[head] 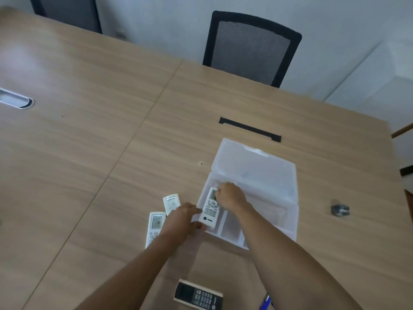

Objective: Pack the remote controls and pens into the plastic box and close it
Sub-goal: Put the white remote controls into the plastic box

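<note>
A clear plastic box [281,220] lies open on the wooden table, its lid [254,166] folded back flat. A white remote [211,210] rests in the box's left compartment. My right hand [231,195] grips its top end and my left hand [182,220] touches its lower left corner. Two more white remotes [171,203] [154,228] lie left of the box, partly hidden by my left hand. A black and beige remote [199,296] sits near the front edge. A blue pen [266,302] pokes out beside my right forearm.
A small dark object [339,210] lies right of the box. A black tape strip [250,129] marks the table behind the lid. A black mesh chair [250,48] stands at the far edge. A cable grommet [15,98] sits at the far left.
</note>
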